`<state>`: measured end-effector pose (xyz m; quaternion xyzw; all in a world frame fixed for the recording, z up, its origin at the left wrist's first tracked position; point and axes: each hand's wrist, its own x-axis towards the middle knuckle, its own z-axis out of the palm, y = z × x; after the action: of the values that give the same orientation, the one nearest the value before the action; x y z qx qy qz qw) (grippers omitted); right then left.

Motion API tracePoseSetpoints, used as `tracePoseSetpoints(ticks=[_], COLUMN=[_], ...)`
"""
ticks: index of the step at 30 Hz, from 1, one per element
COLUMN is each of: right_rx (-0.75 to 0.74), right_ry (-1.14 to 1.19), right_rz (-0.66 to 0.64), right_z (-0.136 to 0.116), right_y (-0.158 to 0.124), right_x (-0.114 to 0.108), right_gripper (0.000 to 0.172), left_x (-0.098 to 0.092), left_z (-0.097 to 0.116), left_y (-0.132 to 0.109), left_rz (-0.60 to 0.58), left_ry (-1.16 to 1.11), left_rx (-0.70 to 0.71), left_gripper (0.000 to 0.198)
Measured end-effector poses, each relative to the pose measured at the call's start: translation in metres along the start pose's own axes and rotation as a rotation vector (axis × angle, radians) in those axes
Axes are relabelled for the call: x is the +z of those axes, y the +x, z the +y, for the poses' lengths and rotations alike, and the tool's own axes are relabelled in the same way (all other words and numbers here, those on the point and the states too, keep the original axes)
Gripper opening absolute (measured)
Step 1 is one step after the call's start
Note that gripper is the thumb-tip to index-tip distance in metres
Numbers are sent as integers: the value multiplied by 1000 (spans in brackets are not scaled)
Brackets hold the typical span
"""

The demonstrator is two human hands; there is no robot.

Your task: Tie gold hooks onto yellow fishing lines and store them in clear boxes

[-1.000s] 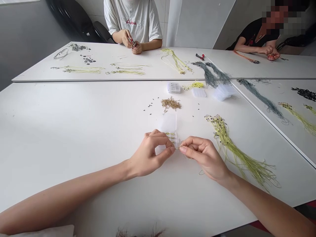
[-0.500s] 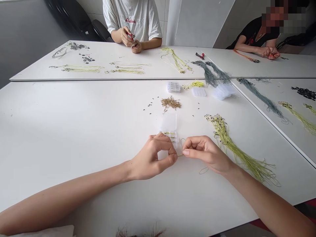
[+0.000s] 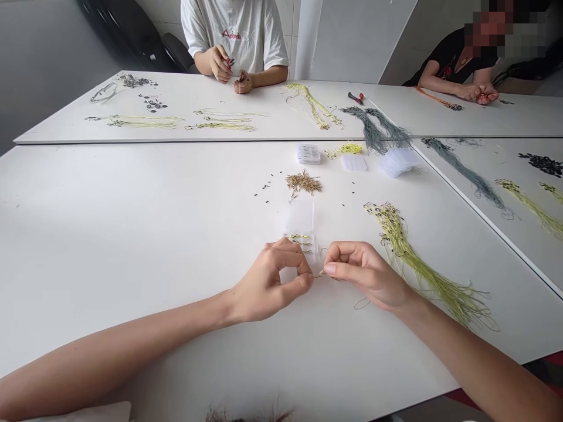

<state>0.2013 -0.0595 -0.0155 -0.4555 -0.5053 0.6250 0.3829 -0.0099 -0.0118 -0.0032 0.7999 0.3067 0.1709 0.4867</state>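
Note:
My left hand and my right hand face each other above the table, thumb and forefinger pinched on each. Between the fingertips runs a short, thin yellowish fishing line, with a small piece on it too tiny to make out. A fine loop of line hangs below my right hand. Just behind my left hand lies a clear plastic box, lid raised, with yellow-and-dark pieces in its slots; my fingers partly cover it. To the right spreads a bundle of yellow-green lines with dark hook-like ends.
Beyond the box is a heap of gold-coloured small metal parts, with tiny dark bits nearby. Further back sit a closed clear box, stacked clear plastic pieces and grey-blue lines. Two people work across the table, one holding red-handled pliers.
My hands stay almost in place; the small piece between my fingertips now tilts and shows more clearly. The person opposite has drawn the pliers away from their other hand.

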Motion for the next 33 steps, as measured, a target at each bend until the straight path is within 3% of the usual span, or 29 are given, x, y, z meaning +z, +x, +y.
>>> tracePoseSetpoints(ticks=[4,8,16,19,23,25,29,33], right_rx=[-23,39,110,88,-127,-255,-393,-406], right_ry=[-41,-15,141,103,-147,-251,-359,-451], right_rz=[-8,-55,-160,-206,-18,76,94,154], right_z=[-2,0,3,0,-7,-9,-8,-6], right_y=[-4,-3,1,-1,-6,-9,-14,-15], right_x=[3,2,0,0,-1,1,8,13], right_gripper=[17,16,19,17,8,14,14,13], left_x=[1,1,-1,0,2,3,4,3], left_z=[-2,-2,8,7,4,2,-2,-3], left_y=[1,1,1,1,1,1,2,3], left_rz=[72,98,-147,-170,-134,-122,-113,-91], left_ry=[-43,-262,-703,-759,-764,-746,-649,-521], left_rx=[-51,-34,-61,-68,-66,-65,-68,-67], left_gripper=[20,21,22,19,17,17,17,19])
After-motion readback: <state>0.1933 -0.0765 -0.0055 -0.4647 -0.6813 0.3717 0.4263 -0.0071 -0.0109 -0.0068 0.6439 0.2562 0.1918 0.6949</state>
